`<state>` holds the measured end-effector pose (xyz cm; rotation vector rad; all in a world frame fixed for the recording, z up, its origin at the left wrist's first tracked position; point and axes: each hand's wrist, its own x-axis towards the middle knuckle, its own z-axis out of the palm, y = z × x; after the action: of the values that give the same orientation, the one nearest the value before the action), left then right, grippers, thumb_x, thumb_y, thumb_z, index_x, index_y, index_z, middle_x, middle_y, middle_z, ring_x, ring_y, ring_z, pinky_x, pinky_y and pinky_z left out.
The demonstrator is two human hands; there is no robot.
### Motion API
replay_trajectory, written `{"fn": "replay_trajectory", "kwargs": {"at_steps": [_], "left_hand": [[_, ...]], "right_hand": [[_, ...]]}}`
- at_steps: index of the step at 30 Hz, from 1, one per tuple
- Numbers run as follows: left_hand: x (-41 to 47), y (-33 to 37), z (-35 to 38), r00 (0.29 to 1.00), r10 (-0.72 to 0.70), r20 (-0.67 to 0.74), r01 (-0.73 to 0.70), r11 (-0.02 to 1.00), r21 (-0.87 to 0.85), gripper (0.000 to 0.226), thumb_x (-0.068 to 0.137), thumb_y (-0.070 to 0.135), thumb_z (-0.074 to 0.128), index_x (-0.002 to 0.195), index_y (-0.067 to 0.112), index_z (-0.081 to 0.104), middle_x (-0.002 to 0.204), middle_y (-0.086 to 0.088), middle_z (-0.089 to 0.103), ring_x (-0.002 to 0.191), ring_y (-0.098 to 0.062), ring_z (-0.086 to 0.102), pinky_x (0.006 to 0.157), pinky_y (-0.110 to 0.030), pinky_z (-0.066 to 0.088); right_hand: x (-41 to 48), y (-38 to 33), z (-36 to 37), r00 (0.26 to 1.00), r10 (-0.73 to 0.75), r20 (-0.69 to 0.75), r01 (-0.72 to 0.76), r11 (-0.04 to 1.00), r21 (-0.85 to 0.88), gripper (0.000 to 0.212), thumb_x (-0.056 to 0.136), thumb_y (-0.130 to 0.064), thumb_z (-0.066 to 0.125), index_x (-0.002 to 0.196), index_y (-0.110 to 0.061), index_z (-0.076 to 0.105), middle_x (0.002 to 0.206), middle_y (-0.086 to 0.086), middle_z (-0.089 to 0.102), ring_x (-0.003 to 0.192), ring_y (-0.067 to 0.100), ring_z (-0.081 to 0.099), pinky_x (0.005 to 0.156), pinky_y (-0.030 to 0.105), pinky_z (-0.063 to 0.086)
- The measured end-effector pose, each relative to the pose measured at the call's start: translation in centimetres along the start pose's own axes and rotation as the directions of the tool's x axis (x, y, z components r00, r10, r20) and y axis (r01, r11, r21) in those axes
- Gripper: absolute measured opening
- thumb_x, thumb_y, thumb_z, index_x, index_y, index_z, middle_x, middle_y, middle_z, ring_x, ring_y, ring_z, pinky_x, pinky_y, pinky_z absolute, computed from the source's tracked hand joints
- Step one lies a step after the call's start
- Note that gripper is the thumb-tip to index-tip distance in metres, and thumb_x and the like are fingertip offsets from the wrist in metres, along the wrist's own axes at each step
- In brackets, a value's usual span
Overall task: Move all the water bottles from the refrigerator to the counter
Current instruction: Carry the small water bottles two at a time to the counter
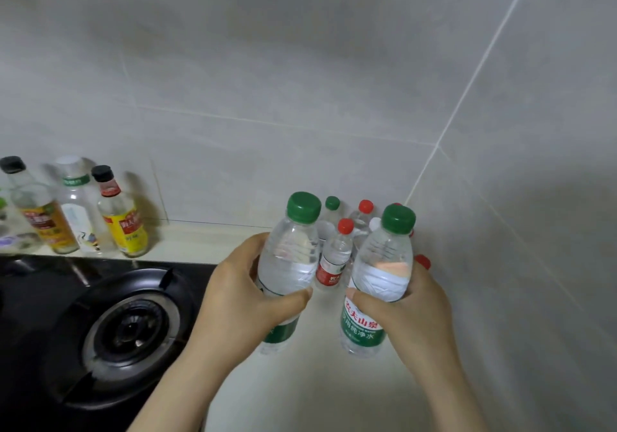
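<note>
While each hand grips a green-capped bottle, left hand (248, 293) and right hand (409, 311) hover over the desk (310, 388); smaller bottles (334, 258) stand just beyond.

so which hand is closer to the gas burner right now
Left. The left hand, gripping a green-capped bottle, sits just right of the gas burner. The right hand, gripping the other green-capped bottle, is farther right, beyond the left hand.

Left hand (243, 301) and right hand (414, 318) each gripping a green-capped bottle (290, 258) over the counter (320, 391); red-capped bottles (335, 258) standing behind.
</note>
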<state>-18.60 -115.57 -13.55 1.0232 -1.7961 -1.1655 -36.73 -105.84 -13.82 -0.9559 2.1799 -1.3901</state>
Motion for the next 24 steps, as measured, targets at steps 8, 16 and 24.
{"fn": "replay_trajectory", "kwargs": {"at_steps": [8,16,24], "left_hand": [[2.5,-3.0,2.6,0.998,-0.065,0.010,0.064,0.996,0.064,0.052,0.057,0.020,0.088,0.097,0.039,0.061,0.089,0.025,0.069,0.081,0.002,0.066,0.066,-0.010,0.050],[4.1,-6.7,4.3,0.989,-0.146,0.029,0.141,0.981,0.133,0.053,0.056,0.021,0.087,0.100,0.036,0.061,0.087,0.015,0.070,0.080,-0.004,0.066,0.069,-0.023,0.055],[3.8,-10.3,5.2,0.966,-0.252,0.049,0.244,0.961,0.131,0.050,0.055,0.018,0.085,0.094,0.034,0.059,0.084,0.012,0.069,0.076,-0.010,0.066,0.064,-0.028,0.055]], "right_hand": [[3.8,4.7,1.6,0.995,0.076,0.062,-0.072,0.996,-0.054,0.050,0.055,-0.021,0.090,0.098,-0.027,0.065,0.088,-0.011,0.073,0.081,0.004,0.070,0.066,0.022,0.053],[5.6,7.3,3.0,0.979,0.123,0.161,-0.088,0.974,-0.210,0.050,0.057,-0.033,0.088,0.100,-0.026,0.062,0.087,-0.012,0.071,0.081,0.002,0.066,0.068,0.023,0.052],[7.2,11.1,5.8,0.974,0.173,0.147,-0.128,0.953,-0.274,0.058,0.049,-0.042,0.083,0.100,-0.025,0.062,0.089,-0.008,0.071,0.083,0.012,0.067,0.073,0.034,0.056]]}}
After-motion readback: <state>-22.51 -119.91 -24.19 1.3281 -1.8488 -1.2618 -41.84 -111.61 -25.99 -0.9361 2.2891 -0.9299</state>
